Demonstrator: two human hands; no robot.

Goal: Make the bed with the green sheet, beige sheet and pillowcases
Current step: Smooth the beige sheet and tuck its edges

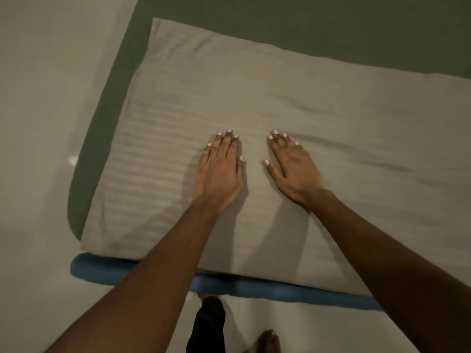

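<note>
Both hands point(221, 171) point(293, 169) flat, fingers straight, arms extended.

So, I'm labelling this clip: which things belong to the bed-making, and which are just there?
Job: green sheet; beige striped pillow; left hand and right hand, both flat on the pillow.
Just there: blue padded edge below the pillow; pale floor.
</note>
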